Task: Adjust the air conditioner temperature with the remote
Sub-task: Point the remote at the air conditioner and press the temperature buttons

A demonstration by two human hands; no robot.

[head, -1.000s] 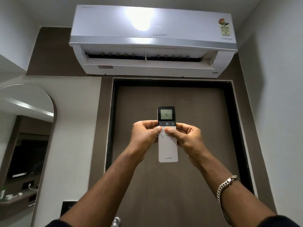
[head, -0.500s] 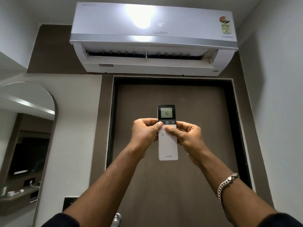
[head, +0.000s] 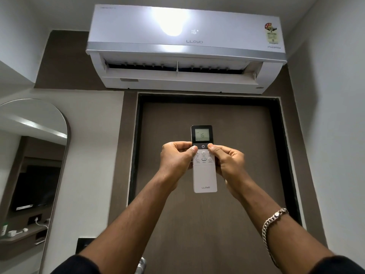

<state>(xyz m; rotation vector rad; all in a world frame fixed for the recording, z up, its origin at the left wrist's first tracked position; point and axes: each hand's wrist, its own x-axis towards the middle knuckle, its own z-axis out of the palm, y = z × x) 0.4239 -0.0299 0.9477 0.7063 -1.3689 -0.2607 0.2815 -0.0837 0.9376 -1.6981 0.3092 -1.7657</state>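
A white wall air conditioner hangs above the door with its flap open and "16" lit on its front panel. I hold a slim white remote upright in front of me, its small screen reading 16. My left hand grips its left edge, thumb on the dark strip left of the power button. My right hand grips the right edge, thumb on the strip's right end. A silver chain bracelet sits on my right wrist.
A brown door in a dark frame fills the wall behind the remote. An arched mirror hangs at the left, reflecting a shelf and a dark screen. A grey wall runs close on the right.
The "16" display lit up on the air conditioner's panel. Both thumbs slid up from the round white buttons to the dark strip beside the power button.
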